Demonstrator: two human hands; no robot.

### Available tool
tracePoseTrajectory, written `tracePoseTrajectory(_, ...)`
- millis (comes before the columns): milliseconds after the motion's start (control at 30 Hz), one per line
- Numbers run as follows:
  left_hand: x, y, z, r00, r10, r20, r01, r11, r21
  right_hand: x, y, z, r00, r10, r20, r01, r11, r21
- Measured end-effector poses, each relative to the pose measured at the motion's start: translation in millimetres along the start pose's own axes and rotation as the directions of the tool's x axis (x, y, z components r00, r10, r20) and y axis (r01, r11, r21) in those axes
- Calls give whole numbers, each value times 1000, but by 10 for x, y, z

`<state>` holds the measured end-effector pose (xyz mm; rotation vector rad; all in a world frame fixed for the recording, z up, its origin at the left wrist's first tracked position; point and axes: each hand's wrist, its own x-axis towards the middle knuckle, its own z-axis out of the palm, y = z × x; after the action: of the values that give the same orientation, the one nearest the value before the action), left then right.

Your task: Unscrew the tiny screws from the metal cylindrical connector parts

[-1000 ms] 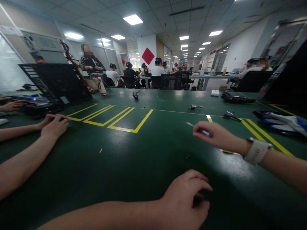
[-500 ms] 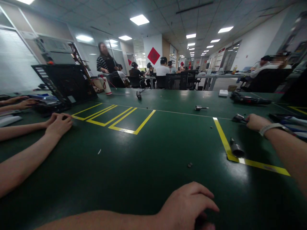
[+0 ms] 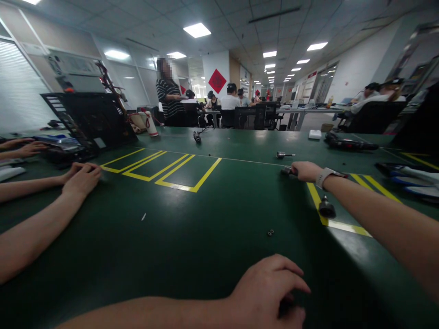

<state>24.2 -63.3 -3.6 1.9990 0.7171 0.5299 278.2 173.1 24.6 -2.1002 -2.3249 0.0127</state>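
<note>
My right hand (image 3: 307, 171) reaches over the far middle-right of the green table (image 3: 206, 269). Its fingers are closed on a dark metal bit (image 3: 286, 171), low over or touching the tabletop; I cannot tell which. Just beyond it lies another metal bit with a thin shank (image 3: 281, 155). A cup-shaped metal bit (image 3: 327, 208) sits at the yellow tape corner, beside my right forearm. My left hand (image 3: 269, 290) rests at the near edge, fingers loosely curved and apart, holding nothing visible. Two small metal rings or nuts (image 3: 270, 233) lie beyond it.
Another person's clasped hands (image 3: 80, 178) rest at the left. Yellow tape (image 3: 185, 187) marks boxes on the table. Farther back are a dark power tool (image 3: 350, 141), a white box (image 3: 314, 134), a cup (image 3: 151, 125) and a black frame (image 3: 96, 119). Blue-and-white tools (image 3: 411, 178) lie right.
My right hand has moved left across the table from inside the right-hand tape, carrying the metal bit. My left hand has barely moved. A standing person in the background has moved right.
</note>
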Motion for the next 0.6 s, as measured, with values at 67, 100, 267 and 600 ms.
tracePoseTrajectory(67, -14, 43, -7, 999, -3, -53, 2, 1000, -27, -98, -136, -28, 997, -9, 73, 9, 1000, -6)
tracePoseTrajectory(100, -16, 61, -22, 996, -5, -92, 2, 999, -33, -162, -201, -43, 995, -19, 102, 20, 1000, -8)
tracePoseTrajectory(267, 68, -13, -270, 910, -110, -401, 91, 994, -66, -538, -517, -86, 981, -131, 140, 127, 991, 36)
tracePoseTrajectory(600, 207, -361, -671, 798, -155, -582, 245, 966, 79, -1128, -1014, -51, 929, -363, 67, 342, 914, 218)
